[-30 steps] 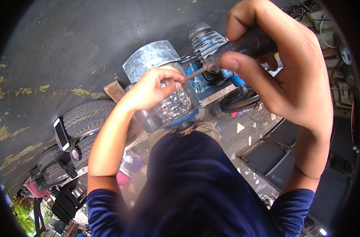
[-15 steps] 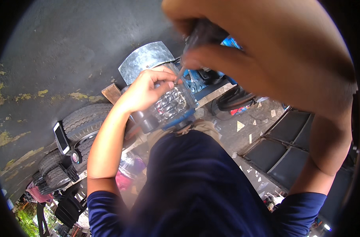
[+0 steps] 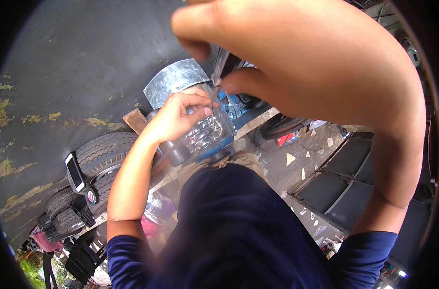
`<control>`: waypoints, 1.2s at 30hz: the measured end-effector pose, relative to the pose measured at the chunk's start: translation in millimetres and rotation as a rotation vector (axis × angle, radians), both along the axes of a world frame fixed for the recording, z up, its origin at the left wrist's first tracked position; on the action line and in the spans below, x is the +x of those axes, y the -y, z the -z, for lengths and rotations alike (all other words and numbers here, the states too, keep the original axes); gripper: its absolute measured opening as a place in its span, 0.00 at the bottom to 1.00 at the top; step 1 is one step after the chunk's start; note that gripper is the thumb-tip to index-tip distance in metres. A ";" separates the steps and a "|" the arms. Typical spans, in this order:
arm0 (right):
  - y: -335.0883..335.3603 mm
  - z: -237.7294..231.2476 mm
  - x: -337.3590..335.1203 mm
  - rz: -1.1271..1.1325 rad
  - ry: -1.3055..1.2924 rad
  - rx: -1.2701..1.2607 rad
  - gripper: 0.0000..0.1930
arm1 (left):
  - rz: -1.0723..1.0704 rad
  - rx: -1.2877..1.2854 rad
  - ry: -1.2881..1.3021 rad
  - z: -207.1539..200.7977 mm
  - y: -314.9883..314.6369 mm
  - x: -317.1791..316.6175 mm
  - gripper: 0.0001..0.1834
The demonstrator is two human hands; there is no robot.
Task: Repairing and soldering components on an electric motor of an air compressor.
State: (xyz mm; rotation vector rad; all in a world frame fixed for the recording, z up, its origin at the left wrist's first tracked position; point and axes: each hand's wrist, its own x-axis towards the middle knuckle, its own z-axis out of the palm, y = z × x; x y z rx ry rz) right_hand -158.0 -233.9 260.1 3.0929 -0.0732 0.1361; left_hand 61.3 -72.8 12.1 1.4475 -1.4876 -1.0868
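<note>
My right hand (image 3: 229, 53), large at the upper right, is closed around the clear handle of a screwdriver (image 3: 220, 66). The thin shaft slants down from the handle toward my left hand (image 3: 178, 113). There my left thumb and fingers pinch close about the tip; what they hold is too small to make out. Both hands are over a transparent plastic housing (image 3: 222, 126), with a shiny, bumpy silver part (image 3: 203, 132) showing through it. A grey cylinder (image 3: 179, 153) stands out at its near left. Behind lies a curved galvanised metal sheet (image 3: 173, 79).
Blue metal parts (image 3: 234, 107) sit just right of the housing. Tires (image 3: 101, 149) line the left wall, with a white-framed phone (image 3: 75, 172) against them. A wooden block (image 3: 135, 119) juts out beyond my left forearm. Dark framed panels (image 3: 347, 156) stand at the right.
My right hand has turned over the screwdriver and shifted a little left, its fingers lifting from the handle's far side. My left hand keeps its pinch in nearly the same place.
</note>
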 end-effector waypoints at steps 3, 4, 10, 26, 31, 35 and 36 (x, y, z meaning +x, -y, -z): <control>-18.1 10.7 19.3 -0.017 0.009 -0.017 0.15 | -0.021 0.017 -0.094 9.4 -1.9 -0.4 0.10; -20.7 12.6 35.4 -0.021 0.010 -0.022 0.15 | -0.021 0.014 -0.093 9.1 -2.3 -0.9 0.10; -22.2 7.4 14.5 -0.030 0.023 -0.073 0.15 | -0.008 0.047 -0.093 8.3 -0.4 0.4 0.13; -47.5 5.9 36.6 -0.209 0.097 -0.041 0.09 | -0.650 -0.442 -0.016 -96.6 -20.2 -61.8 0.24; -47.3 5.2 46.2 -0.023 0.027 -0.072 0.12 | -0.614 -0.504 -0.102 -100.1 -20.5 -74.8 0.24; -35.5 17.6 18.2 -0.348 0.385 -0.155 0.15 | -0.710 -0.294 0.062 -104.7 -21.6 -68.0 0.22; -34.7 16.9 13.7 -0.350 0.489 -0.036 0.16 | -0.658 -0.323 0.065 -108.4 -19.6 -66.9 0.20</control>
